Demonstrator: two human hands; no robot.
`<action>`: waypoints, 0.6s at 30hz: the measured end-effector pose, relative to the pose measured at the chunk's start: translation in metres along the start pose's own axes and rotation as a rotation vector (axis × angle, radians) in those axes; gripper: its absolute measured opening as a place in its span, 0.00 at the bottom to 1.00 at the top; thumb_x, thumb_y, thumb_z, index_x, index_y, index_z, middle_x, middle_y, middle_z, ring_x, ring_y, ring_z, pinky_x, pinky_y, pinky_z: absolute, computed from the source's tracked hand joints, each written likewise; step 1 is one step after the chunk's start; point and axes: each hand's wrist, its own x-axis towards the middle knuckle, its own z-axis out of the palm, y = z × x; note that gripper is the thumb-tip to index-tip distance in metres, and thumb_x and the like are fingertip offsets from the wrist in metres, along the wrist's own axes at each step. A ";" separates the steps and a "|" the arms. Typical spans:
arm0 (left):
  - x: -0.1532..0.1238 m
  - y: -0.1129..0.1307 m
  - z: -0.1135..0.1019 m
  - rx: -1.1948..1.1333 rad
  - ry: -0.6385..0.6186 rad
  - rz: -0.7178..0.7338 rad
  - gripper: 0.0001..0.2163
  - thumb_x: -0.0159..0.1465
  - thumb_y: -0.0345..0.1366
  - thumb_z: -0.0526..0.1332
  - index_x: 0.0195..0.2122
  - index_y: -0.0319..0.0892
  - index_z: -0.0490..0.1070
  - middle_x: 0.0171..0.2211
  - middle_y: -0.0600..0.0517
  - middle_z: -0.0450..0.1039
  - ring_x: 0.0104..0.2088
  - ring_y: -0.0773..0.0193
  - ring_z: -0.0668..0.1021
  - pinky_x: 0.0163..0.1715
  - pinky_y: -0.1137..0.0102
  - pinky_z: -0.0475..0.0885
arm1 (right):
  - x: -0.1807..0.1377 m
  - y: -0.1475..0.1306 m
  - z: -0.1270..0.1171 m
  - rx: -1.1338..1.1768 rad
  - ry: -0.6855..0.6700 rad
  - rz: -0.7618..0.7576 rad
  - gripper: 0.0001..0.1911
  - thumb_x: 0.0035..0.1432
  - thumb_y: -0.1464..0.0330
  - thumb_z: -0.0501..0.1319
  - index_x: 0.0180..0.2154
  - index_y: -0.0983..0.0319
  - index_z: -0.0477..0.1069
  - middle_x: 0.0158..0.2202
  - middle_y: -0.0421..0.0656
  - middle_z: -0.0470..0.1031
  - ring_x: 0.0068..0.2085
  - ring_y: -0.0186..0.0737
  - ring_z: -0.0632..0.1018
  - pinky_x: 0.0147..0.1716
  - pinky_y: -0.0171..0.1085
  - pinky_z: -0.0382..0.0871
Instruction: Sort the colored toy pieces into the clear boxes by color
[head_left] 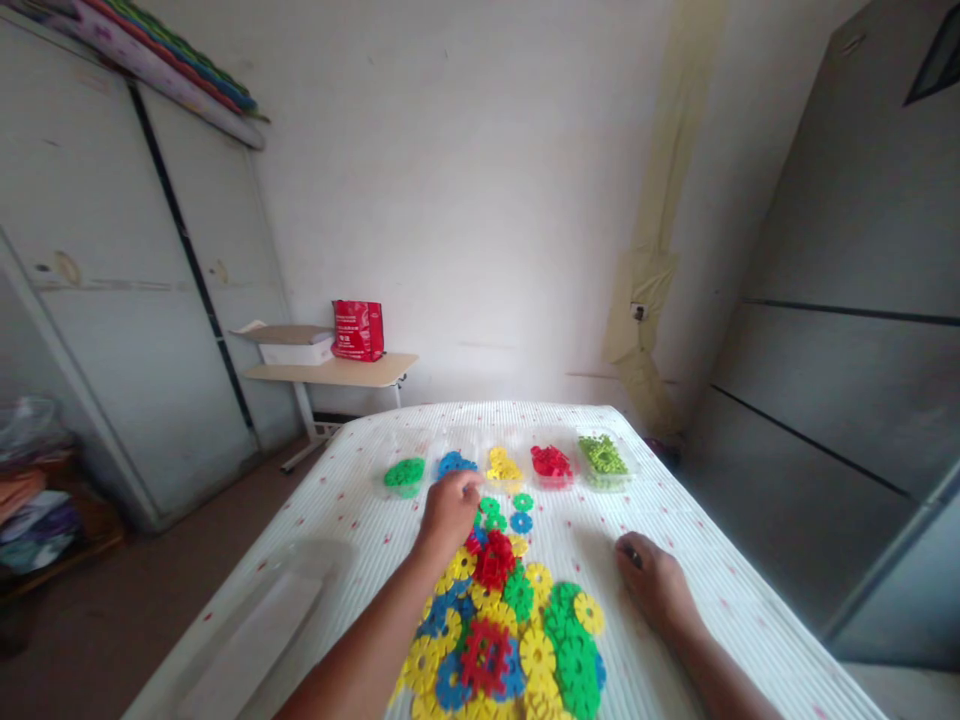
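Tabletop (577, 540) under a white ribbed cloth with small red marks; its far edge lies just beyond the tubs, its right edge slants past the right hand. Heap of thin, notched plastic discs (495, 612) in yellow, green and blue, near centre, spreading toward the near edge. Near left, a clear, shallow plastic tray or lid (315, 556) with a long pale strip. Far side, a row of five clear plastic tubs (609, 484), left to right: green, blue, yellow, red, lime-green pieces. Left hand (452, 505) at the near side of the blue tub, fingers curled, thumb close in; cannot tell whether it grips anything. Right hand (654, 570) on the cloth right of the heap, loosely curled; dark spot inside, object or shadow unclear. Red lattice-shaped cluster (495, 560) on the heap's far part, another nearer. Smallest: single blue disc (521, 522) beyond the heap. Discs probably light, stiff, a little slick, hardly fragile; best pinched at the notched rim, overlapping ones from an exposed side. Cloth between heap and right hand gives sideways room; tighter among the tub rims.
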 end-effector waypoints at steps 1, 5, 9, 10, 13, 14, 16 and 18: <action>-0.010 -0.003 -0.004 0.025 -0.003 0.010 0.07 0.62 0.34 0.57 0.37 0.38 0.72 0.37 0.50 0.74 0.39 0.62 0.76 0.41 0.62 0.72 | 0.000 -0.001 0.000 -0.005 -0.001 -0.002 0.11 0.52 0.64 0.49 0.27 0.59 0.68 0.27 0.42 0.75 0.28 0.40 0.75 0.29 0.35 0.65; -0.067 -0.031 -0.026 0.094 0.043 0.042 0.09 0.57 0.30 0.54 0.31 0.42 0.75 0.34 0.50 0.76 0.39 0.60 0.77 0.42 0.66 0.71 | 0.002 -0.015 0.001 0.047 -0.079 -0.038 0.13 0.53 0.65 0.49 0.30 0.60 0.71 0.29 0.43 0.76 0.30 0.41 0.76 0.31 0.35 0.65; -0.113 -0.064 -0.037 0.232 0.188 0.134 0.11 0.59 0.35 0.52 0.33 0.47 0.74 0.36 0.51 0.77 0.38 0.62 0.78 0.39 0.71 0.73 | 0.002 -0.033 0.001 0.224 -0.278 -0.099 0.14 0.54 0.64 0.51 0.33 0.61 0.73 0.32 0.43 0.77 0.34 0.41 0.76 0.34 0.35 0.67; -0.119 -0.069 -0.038 0.258 0.213 0.141 0.11 0.59 0.35 0.52 0.34 0.47 0.74 0.36 0.51 0.77 0.38 0.63 0.79 0.39 0.71 0.73 | 0.001 -0.037 0.000 0.258 -0.326 -0.111 0.14 0.55 0.63 0.51 0.33 0.61 0.73 0.33 0.43 0.77 0.34 0.40 0.76 0.34 0.34 0.67; -0.127 -0.077 -0.037 0.318 0.252 0.150 0.10 0.59 0.36 0.52 0.34 0.47 0.74 0.36 0.52 0.77 0.38 0.63 0.79 0.40 0.72 0.73 | -0.004 -0.047 -0.001 0.246 -0.441 -0.179 0.12 0.53 0.65 0.54 0.36 0.60 0.74 0.35 0.43 0.75 0.34 0.39 0.75 0.33 0.33 0.66; -0.127 -0.078 -0.036 0.332 0.257 0.153 0.11 0.59 0.35 0.52 0.34 0.47 0.74 0.36 0.52 0.77 0.38 0.63 0.79 0.40 0.71 0.74 | -0.006 -0.051 -0.002 0.207 -0.468 -0.210 0.12 0.51 0.66 0.55 0.36 0.60 0.74 0.35 0.43 0.74 0.35 0.39 0.74 0.34 0.33 0.66; -0.126 -0.080 -0.034 0.353 0.254 0.160 0.11 0.59 0.35 0.52 0.34 0.47 0.74 0.36 0.51 0.77 0.38 0.62 0.79 0.40 0.71 0.74 | -0.011 -0.057 -0.002 0.114 -0.495 -0.261 0.15 0.46 0.71 0.56 0.37 0.59 0.74 0.36 0.43 0.72 0.37 0.39 0.74 0.36 0.33 0.65; -0.124 -0.082 -0.031 0.364 0.237 0.168 0.11 0.59 0.34 0.51 0.33 0.47 0.74 0.35 0.51 0.77 0.37 0.62 0.79 0.40 0.71 0.74 | -0.014 -0.063 -0.002 0.044 -0.496 -0.274 0.19 0.43 0.74 0.54 0.39 0.59 0.74 0.37 0.44 0.71 0.39 0.40 0.73 0.39 0.34 0.64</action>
